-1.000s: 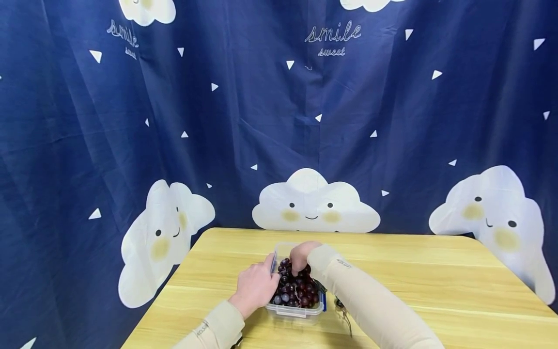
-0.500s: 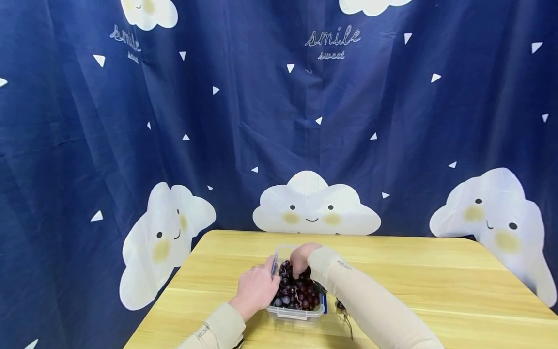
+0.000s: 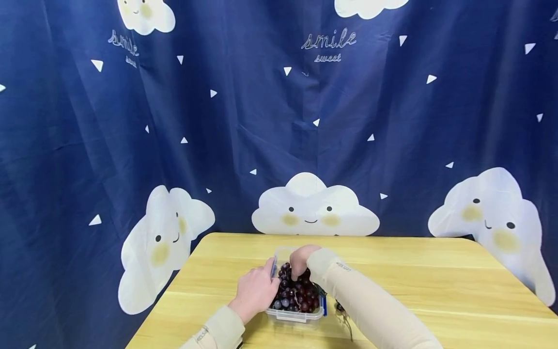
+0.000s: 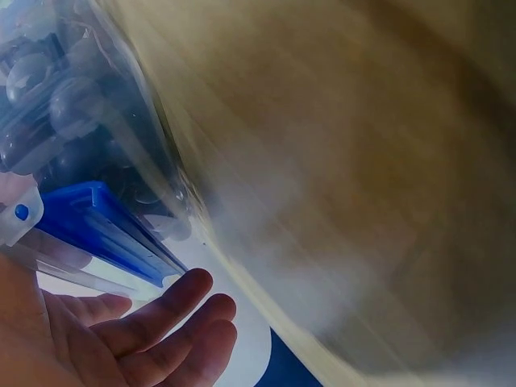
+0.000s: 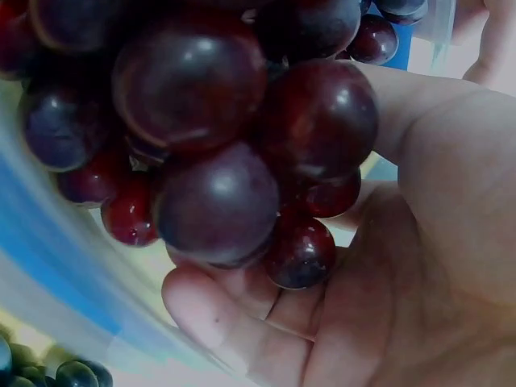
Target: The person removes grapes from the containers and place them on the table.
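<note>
A clear plastic food container (image 3: 293, 317) with blue latches stands on the table and holds dark red grapes (image 3: 301, 293). At its left side, my left hand (image 3: 257, 291) grips the wall, thumb at the rim. In the left wrist view, the other fingers (image 4: 165, 318) spread loosely beside a blue latch (image 4: 101, 230). My right hand (image 3: 302, 259) reaches down into the far part of the container. Seen from the right wrist, its fingers (image 5: 242, 322) curl under a bunch of grapes (image 5: 218, 197); some fingertips are hidden behind the fruit.
A small stem with dark grapes (image 3: 342, 312) lies on the wooden table (image 3: 414, 276), right of the container beside the right sleeve (image 3: 370, 298). A dark blue curtain (image 3: 279, 121) with cloud prints hangs behind the table.
Both hands stay almost where they were, the left at the container's side and the right among the grapes. The head view has shifted slightly.
</note>
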`<state>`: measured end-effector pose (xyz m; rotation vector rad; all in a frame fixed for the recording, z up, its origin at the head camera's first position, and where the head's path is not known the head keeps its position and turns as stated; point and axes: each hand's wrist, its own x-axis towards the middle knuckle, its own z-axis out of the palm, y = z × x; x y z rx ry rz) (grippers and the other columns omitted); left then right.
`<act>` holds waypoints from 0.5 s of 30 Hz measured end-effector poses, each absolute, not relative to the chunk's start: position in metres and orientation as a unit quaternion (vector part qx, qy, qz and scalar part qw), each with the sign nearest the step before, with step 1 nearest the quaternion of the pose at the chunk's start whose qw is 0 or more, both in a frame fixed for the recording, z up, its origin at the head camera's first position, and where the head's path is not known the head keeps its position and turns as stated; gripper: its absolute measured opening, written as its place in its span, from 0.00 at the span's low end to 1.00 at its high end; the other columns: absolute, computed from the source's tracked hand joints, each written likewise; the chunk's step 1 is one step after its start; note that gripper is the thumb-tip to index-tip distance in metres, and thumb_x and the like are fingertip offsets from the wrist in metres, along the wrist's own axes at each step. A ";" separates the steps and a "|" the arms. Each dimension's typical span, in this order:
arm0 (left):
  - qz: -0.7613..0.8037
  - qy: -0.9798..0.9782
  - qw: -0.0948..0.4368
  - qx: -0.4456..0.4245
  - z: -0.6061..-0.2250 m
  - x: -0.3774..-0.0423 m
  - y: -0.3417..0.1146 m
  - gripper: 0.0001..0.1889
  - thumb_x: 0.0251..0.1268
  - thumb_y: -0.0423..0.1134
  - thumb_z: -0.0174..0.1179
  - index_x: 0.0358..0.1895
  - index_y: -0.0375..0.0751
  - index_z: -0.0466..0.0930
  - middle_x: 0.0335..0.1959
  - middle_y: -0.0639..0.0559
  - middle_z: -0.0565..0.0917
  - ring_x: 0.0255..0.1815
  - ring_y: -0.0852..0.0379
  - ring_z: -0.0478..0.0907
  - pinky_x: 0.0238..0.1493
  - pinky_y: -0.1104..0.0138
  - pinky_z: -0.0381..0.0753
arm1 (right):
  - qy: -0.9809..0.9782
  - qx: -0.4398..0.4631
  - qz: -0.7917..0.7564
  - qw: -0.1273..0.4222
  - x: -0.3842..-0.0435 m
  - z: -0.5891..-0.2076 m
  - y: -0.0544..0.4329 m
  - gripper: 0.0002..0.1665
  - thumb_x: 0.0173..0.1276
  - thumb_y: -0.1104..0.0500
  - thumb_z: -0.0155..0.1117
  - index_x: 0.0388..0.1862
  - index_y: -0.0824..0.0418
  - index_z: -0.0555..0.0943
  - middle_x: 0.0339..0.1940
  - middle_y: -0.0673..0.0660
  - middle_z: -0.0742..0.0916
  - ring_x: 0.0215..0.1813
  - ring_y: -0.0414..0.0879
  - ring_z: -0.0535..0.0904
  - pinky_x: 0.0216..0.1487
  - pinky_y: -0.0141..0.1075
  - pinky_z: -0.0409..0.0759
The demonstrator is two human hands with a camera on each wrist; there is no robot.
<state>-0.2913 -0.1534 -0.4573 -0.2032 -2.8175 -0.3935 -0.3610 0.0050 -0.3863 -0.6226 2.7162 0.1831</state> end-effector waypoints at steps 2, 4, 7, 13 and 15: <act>-0.139 -0.977 0.142 -0.073 -0.457 -0.291 -0.152 0.28 0.68 0.50 0.55 0.70 0.49 0.70 0.34 0.45 0.85 0.32 0.48 0.82 0.24 0.54 0.74 | 0.958 -0.219 0.066 0.171 -0.361 -0.387 0.006 0.13 0.64 0.45 0.69 0.40 0.51 0.87 0.50 0.46 0.88 0.48 0.44 0.82 0.55 0.43 0.81; -0.139 -0.977 0.141 -0.075 -0.457 -0.292 -0.151 0.28 0.68 0.50 0.55 0.70 0.49 0.70 0.34 0.45 0.85 0.33 0.47 0.83 0.25 0.53 0.75 | 0.958 -0.220 0.069 0.170 -0.362 -0.387 0.006 0.12 0.64 0.46 0.69 0.39 0.51 0.87 0.48 0.47 0.88 0.47 0.44 0.82 0.56 0.43 0.81; -0.138 -0.978 0.141 -0.073 -0.456 -0.291 -0.151 0.28 0.68 0.50 0.55 0.70 0.49 0.70 0.35 0.44 0.86 0.34 0.46 0.83 0.26 0.52 0.75 | 0.957 -0.227 0.068 0.169 -0.363 -0.387 0.006 0.10 0.64 0.47 0.69 0.36 0.51 0.87 0.45 0.46 0.88 0.45 0.43 0.82 0.56 0.43 0.81; -0.136 -0.978 0.142 -0.070 -0.456 -0.291 -0.152 0.28 0.68 0.50 0.55 0.71 0.49 0.70 0.37 0.44 0.86 0.36 0.46 0.84 0.26 0.53 0.76 | 0.958 -0.231 0.054 0.160 -0.362 -0.389 0.004 0.09 0.64 0.48 0.70 0.30 0.51 0.85 0.35 0.45 0.86 0.36 0.42 0.79 0.50 0.42 0.81; -0.134 -0.978 0.143 -0.073 -0.456 -0.290 -0.153 0.28 0.68 0.49 0.55 0.70 0.48 0.70 0.37 0.44 0.86 0.35 0.46 0.84 0.25 0.53 0.75 | 0.959 -0.231 0.051 0.155 -0.362 -0.390 0.004 0.10 0.64 0.48 0.70 0.28 0.51 0.84 0.32 0.46 0.85 0.33 0.42 0.76 0.46 0.40 0.80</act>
